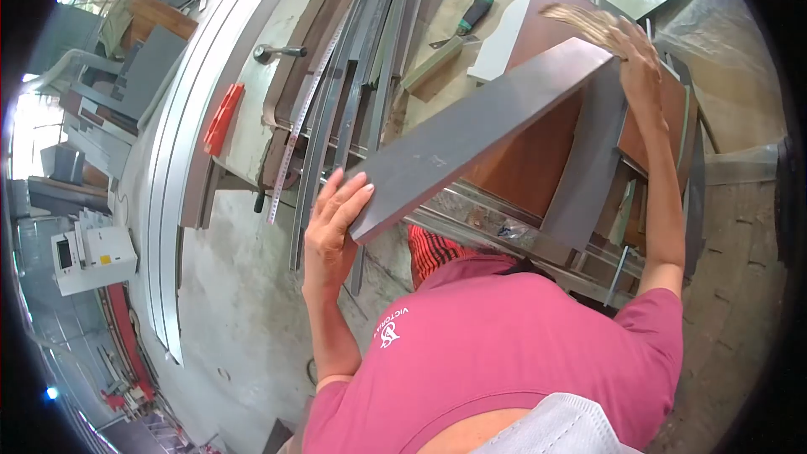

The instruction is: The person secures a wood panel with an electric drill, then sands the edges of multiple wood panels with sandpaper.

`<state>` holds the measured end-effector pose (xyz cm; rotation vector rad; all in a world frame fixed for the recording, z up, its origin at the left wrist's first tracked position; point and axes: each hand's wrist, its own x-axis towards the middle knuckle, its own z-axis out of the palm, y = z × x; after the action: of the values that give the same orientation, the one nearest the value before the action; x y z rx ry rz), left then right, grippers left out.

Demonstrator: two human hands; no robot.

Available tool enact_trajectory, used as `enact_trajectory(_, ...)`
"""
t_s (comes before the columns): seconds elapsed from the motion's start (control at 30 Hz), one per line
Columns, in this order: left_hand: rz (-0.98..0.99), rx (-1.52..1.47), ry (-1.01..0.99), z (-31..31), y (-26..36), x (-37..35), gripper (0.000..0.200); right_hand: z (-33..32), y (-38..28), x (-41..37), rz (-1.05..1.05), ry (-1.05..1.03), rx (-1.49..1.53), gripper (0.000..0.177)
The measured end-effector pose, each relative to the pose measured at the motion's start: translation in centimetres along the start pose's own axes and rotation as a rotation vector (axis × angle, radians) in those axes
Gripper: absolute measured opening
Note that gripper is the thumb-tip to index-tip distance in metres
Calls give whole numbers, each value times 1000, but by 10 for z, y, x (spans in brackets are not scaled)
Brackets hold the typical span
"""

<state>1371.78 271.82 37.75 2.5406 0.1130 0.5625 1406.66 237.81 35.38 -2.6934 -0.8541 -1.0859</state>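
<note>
A long grey board [479,143] slants upward from left to right in front of my chest. My left hand [332,223] grips its near left end, with fingers over the edge and the thumb side hidden behind it. At the far upper right end, my right hand [640,63] is closed on a tan, streaked, cloth-like or bristly bundle [584,23], whose exact kind I cannot make out. This bundle lies along the board's far end. Brown and grey panels [525,160] show beneath the board.
Long metal profiles [357,76] and a tape measure [303,122] lie left of the board. A red tool [224,119], a black-handled lever [279,52] and a green-and-black handled scraper [476,14] rest on the work surfaces. A white box-like device [97,254] stands far left.
</note>
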Motion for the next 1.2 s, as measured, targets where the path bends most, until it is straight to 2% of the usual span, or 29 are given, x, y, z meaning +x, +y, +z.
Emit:
enact_trajectory(0.03,39,35,-5,-4,3,3,46,-25,-36,5,-40,-47,174,34)
enact_trajectory(0.07,43,40,-13,-8,5,5,46,-40,-64,5,-198,-88,494,38)
enact_trajectory(0.1,85,95,-8,-11,7,8,45,-88,-112,-1,-268,-262,543,39)
enact_trajectory(0.13,132,146,-4,-12,9,11,43,-93,-139,-18,-453,-245,724,40)
enact_trajectory(0.17,153,153,24,-11,9,12,40,-118,-165,-26,-646,-147,641,39)
enact_trajectory(0.2,169,154,23,-12,10,13,40,-117,-181,-43,-613,-160,756,37)
enact_trajectory(0.27,156,184,22,-14,11,9,40,-100,-158,-44,-599,-200,649,36)
enact_trajectory(0.33,124,186,8,-12,5,-1,39,-77,-109,-34,-414,-415,452,32)
enact_trajectory(0.37,125,189,4,-11,4,-5,39,-60,-76,-29,-264,-470,545,31)
enact_trajectory(0.4,128,190,4,-9,3,-7,39,-46,-35,-31,-108,-610,292,38)
enact_trajectory(0.43,127,182,15,-9,4,-7,37,-41,-4,-21,25,-804,-152,37)
enact_trajectory(0.47,119,183,24,-10,3,-9,37,-41,11,-13,66,-893,-494,31)
enact_trajectory(0.5,158,193,37,-10,3,-9,36,-38,38,-23,37,-703,-321,31)
enact_trajectory(0.53,194,204,48,-10,4,-8,35,-48,21,-9,23,-694,-323,31)
enact_trajectory(0.6,191,211,31,-12,6,-9,34,-67,-40,1,-117,-442,188,33)
enact_trajectory(0.67,197,192,44,-12,8,-5,35,-88,-107,0,-226,-542,753,36)
enact_trajectory(0.73,219,213,41,-13,11,-3,36,-86,-145,-7,-616,-483,798,41)
enact_trajectory(0.77,228,234,47,-14,11,-3,36,-83,-145,-4,-613,-478,799,41)
enact_trajectory(0.83,227,205,40,-11,6,-5,37,-65,-140,8,-590,-514,874,41)
enact_trajectory(0.9,234,170,32,-9,3,-9,39,-26,-94,13,-397,-670,827,39)
enact_trajectory(0.93,223,164,37,-7,0,-13,39,-9,-64,6,-204,-707,673,40)
enact_trajectory(0.97,188,130,30,-4,-5,-17,40,-9,-41,6,-153,-714,348,39)
enact_trajectory(1.0,156,95,27,-1,-8,-19,40,-5,-12,-7,-172,-601,113,38)
enact_trajectory(1.03,131,36,23,-1,-9,-19,39,-2,3,-15,-78,-522,124,38)
enact_trajectory(1.07,121,28,35,3,-9,-21,39,-14,-3,-12,-93,-523,115,38)
enact_trajectory(1.13,-202,-368,1,7,-6,-26,35,-53,-36,-17,106,-213,318,39)
enact_trajectory(1.17,-249,-322,-8,5,2,-26,27,-72,-60,-21,25,-153,378,39)
enact_trajectory(1.2,-241,-328,-23,7,6,-28,27,-87,-83,-25,-52,-91,433,40)
